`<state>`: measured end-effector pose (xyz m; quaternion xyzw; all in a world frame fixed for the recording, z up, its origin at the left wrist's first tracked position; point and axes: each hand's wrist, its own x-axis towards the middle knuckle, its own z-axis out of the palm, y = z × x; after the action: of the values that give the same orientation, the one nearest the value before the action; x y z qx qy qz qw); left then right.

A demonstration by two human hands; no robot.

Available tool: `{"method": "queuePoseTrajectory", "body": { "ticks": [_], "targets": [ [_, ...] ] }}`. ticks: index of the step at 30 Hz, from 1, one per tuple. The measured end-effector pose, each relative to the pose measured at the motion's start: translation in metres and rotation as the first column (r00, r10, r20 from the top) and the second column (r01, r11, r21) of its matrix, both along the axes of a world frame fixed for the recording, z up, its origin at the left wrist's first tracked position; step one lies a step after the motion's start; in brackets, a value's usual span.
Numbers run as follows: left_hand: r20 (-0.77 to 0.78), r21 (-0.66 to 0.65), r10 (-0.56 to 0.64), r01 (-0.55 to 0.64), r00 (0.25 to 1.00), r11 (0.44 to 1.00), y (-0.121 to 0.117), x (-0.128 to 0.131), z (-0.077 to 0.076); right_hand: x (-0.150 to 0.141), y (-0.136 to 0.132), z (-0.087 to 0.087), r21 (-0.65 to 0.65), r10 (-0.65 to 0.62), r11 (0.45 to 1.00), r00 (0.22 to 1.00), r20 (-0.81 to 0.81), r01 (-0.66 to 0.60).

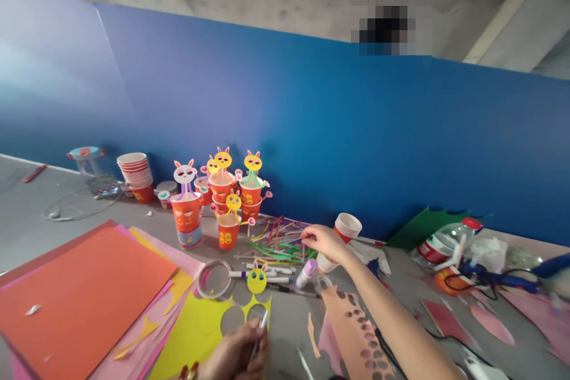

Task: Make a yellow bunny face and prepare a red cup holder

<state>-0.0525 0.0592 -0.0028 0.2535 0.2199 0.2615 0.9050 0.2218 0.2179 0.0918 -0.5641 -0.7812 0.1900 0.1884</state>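
My left hand (243, 349), with a bracelet at the wrist, is closed around a slim white-ended pen (264, 319), over a yellow paper sheet (189, 329) with round holes cut in it. Just beyond lies a yellow-green paper face (257, 281) with ears and blue eyes. My right hand (327, 242) reaches far forward, fingers pinched on a purple pipe cleaner (304, 250). Below those fingers spreads a pile of coloured pipe cleaners (282, 249). A glue stick (307, 274) and several white markers (276, 279) lie close by.
Decorated red cups (186, 212) with paper faces stand along the blue partition (312, 130). Stacked cups (134, 171), a tape roll (214, 280) and orange paper (89, 303) are on the left. Punched peach paper (356, 332) and a bottle (445, 242) lie right. A person is behind the partition.
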Motion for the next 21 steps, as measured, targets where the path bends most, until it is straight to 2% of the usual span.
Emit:
{"method": "queuePoseTrajectory", "body": {
  "ticks": [5, 9, 12, 16, 21],
  "targets": [
    [-0.019, 0.127, 0.094, -0.091, 0.995, 0.988, 0.004, 0.002, -0.017, -0.009, 0.030, -0.010, -0.017, 0.054, 0.998, 0.991, 0.126, -0.053],
    [-0.048, 0.197, 0.066, -0.055, 0.997, 0.979, 0.012, -0.002, -0.029, -0.005, 0.047, -0.008, -0.044, 0.055, 0.998, 0.975, 0.215, -0.046],
    [-0.102, 0.194, 0.002, 0.018, 0.995, 0.981, 0.017, -0.005, -0.035, -0.007, 0.047, -0.011, -0.139, 0.150, 0.983, 0.954, 0.259, -0.117],
    [-0.137, 0.197, -0.010, 0.037, 0.990, 0.980, 0.019, -0.005, -0.040, -0.017, 0.038, -0.024, -0.235, 0.271, 0.950, 0.919, 0.286, -0.207],
    [-0.130, 0.202, 0.000, 0.026, 0.992, 0.979, 0.021, -0.004, -0.038, -0.024, 0.037, -0.036, -0.282, 0.297, 0.937, 0.896, 0.330, -0.207]
  ]
}}
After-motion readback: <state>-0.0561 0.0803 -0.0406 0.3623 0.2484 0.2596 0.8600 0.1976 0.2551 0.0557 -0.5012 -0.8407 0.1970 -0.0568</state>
